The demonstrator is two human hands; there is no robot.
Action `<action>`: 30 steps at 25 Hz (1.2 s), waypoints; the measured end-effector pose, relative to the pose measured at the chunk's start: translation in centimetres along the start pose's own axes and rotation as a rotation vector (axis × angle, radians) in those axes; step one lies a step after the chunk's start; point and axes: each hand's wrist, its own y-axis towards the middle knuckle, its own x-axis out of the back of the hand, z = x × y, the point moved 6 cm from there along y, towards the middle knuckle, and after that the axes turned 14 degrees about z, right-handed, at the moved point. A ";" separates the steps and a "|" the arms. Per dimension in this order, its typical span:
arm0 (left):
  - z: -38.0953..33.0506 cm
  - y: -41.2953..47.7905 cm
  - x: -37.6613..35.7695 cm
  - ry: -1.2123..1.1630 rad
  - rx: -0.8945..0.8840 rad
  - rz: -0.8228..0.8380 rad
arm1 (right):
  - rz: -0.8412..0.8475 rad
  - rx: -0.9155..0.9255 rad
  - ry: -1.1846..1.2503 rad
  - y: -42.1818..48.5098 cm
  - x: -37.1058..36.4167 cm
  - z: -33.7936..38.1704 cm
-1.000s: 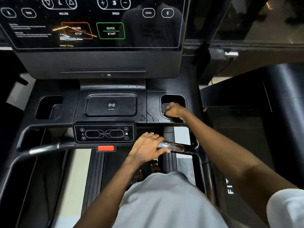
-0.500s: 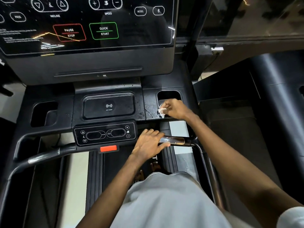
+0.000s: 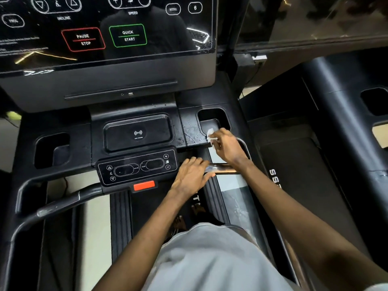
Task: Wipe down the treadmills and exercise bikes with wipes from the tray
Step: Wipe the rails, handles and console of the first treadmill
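Bracing for balance, the left hand (image 3: 192, 175) curls round the bar (image 3: 225, 170) while the right hand (image 3: 227, 149) pinches the wipe (image 3: 210, 135) against the cupholder (image 3: 211, 117) rim.

A light grey shirt (image 3: 210, 263) fills the bottom centre of the frame. It is loose and softly creased, with a thin hem line along its upper edge. A sliver of pale sleeve (image 3: 383, 288) shows at the lower right corner. The left hand (image 3: 193, 175), right hand (image 3: 228, 148) and both forearms are bare. Above the shirt, blurred toes (image 3: 178, 223) show; footwear cannot be told.
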 end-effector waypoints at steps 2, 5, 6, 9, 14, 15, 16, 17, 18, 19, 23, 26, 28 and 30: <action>0.0 -0.2 -0.2 0.033 -0.001 -0.018 | -0.094 -0.019 0.068 -0.8 0.4 -0.6; 0.1 -0.1 0.0 0.003 -0.009 0.005 | -0.130 -0.126 0.075 -2.5 1.3 -2.4; 0.1 -0.1 0.1 -0.010 -0.011 0.022 | -0.104 -0.157 0.042 -3.3 1.4 -3.1; 0.0 -0.2 0.2 -0.015 -0.008 0.041 | -0.124 -0.269 0.047 -6.4 2.5 -6.0; 0.0 -0.4 0.5 -0.013 0.003 0.006 | -0.090 -0.313 0.056 -9.6 1.5 -7.4; 0.0 -0.5 0.6 -0.016 0.004 0.000 | -0.081 -0.313 0.064 -9.9 1.3 -7.6; -0.1 -0.5 0.5 -0.018 0.006 -0.004 | -0.086 -0.313 0.072 -10.4 1.5 -7.8; -0.2 -0.6 0.5 -0.016 0.011 -0.007 | -0.107 -0.315 0.082 -11.0 1.5 -8.3; -0.3 -0.6 0.4 -0.008 0.016 -0.008 | -0.133 -0.313 0.088 -11.6 1.6 -8.4; -0.3 -0.6 0.4 -0.002 0.021 -0.003 | -0.149 -0.303 0.098 -12.1 1.3 -8.2; -0.5 -0.9 0.3 -0.035 0.025 0.025 | -0.141 -0.185 0.274 -12.8 -1.4 -5.1; -0.1 -2.3 0.5 -0.002 0.052 -0.023 | -0.250 -0.274 0.439 -13.0 -1.6 -5.7; 1.0 -3.7 1.2 0.070 0.104 -0.105 | -0.242 -0.257 0.426 -12.5 -2.3 -4.6; 2.0 -4.7 1.8 0.117 0.133 -0.120 | -0.198 -0.135 0.308 -11.5 -3.5 -1.5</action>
